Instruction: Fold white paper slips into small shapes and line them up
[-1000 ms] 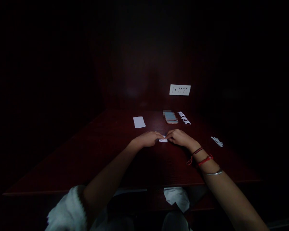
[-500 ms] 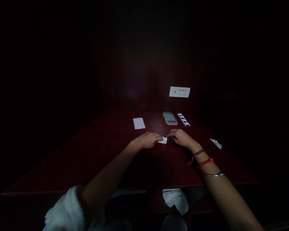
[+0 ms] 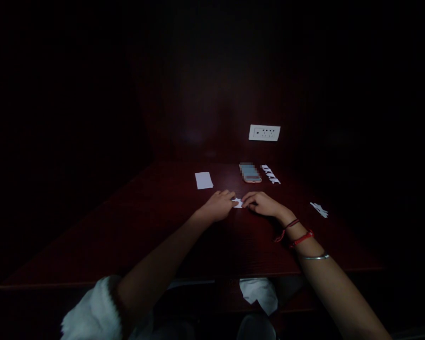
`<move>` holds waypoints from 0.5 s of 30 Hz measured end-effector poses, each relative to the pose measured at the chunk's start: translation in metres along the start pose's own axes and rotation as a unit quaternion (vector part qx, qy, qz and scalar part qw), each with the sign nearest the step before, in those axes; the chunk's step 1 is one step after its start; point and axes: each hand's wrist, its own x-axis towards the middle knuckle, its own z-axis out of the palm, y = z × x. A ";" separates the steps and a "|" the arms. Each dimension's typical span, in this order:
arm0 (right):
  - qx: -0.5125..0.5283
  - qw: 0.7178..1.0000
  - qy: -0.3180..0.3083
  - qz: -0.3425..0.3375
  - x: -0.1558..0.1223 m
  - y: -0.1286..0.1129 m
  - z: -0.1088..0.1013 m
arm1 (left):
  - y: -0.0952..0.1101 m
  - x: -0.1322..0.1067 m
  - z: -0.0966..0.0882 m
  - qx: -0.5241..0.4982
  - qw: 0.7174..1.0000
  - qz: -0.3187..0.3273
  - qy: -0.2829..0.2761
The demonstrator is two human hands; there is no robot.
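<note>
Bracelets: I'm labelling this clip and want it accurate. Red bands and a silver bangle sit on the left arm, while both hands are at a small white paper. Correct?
Not quite: the head view shows the red bands and silver bangle on the right arm. The left hand and right hand are indeed at the small white paper.

The head view is very dim, its left, right and upper margins sinking into near-black. Weak light reaches the middle, its source out of sight, leaving a dull sheen on the dark red tabletop [image 3: 145, 226] and a faint glow with a soft shadow on the wall [image 3: 212, 113]. The white socket plate [image 3: 264, 132] and stacked paper sheets [image 3: 203, 180] stand out brightest. Coarse pixelation covers most of the smartphone [image 3: 250, 173]; small folds in the paper piece [image 3: 238, 203] between the fingers are hard to resolve.
</note>
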 end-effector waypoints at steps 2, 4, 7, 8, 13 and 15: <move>0.011 1.000 0.006 0.011 0.001 -0.001 0.000 | 0.001 0.001 0.003 -0.006 1.000 0.000 -0.015; 0.015 0.999 0.020 0.031 0.001 0.000 0.001 | 0.001 0.002 0.006 -0.022 0.999 -0.001 -0.031; 0.015 0.994 0.047 0.098 0.003 0.003 0.004 | -0.002 0.002 0.008 -0.053 0.997 0.001 -0.055; 0.019 0.991 0.052 0.125 0.004 0.004 0.006 | -0.003 0.002 0.009 -0.062 0.996 0.002 -0.062; 0.026 0.982 0.056 0.179 0.007 0.008 0.014 | -0.004 0.002 0.005 -0.088 0.992 0.003 -0.094; 0.010 0.983 0.057 0.174 0.008 0.008 0.015 | -0.004 0.001 0.003 -0.091 0.990 0.002 -0.108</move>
